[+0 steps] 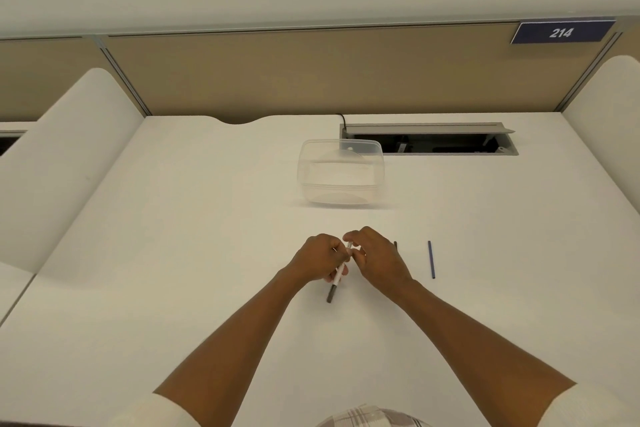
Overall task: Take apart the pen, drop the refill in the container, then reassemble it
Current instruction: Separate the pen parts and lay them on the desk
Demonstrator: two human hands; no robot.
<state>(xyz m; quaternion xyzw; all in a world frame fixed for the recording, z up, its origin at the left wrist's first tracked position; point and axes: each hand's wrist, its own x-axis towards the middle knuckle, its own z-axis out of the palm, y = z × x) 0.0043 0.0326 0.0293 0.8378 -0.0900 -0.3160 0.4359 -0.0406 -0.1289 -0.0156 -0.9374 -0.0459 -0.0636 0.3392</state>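
One pen [337, 277] is sitting between the two hands just above the tabletop [207, 218], slanting from its dark capped end at 7 o'clock up toward 1 o'clock. The left hand's [320, 258] grip is curling round the white barrel. The right hand's [375, 255] grip is pinching the pen's upper end with fingertips. At 3 o'clock from the hands, two thin sticks are lying on the tabletop: one dark piece [395, 244] is peeking out just beside the right hand, and one blue refill [431, 259] is lying farther out. At 12 o'clock, one clear plastic container [341, 172] is standing open, well apart from the hands. Behind it, one cable hatch [429, 142] is gaping, and one sign reading 214 [561, 32] is hanging at 2 o'clock.
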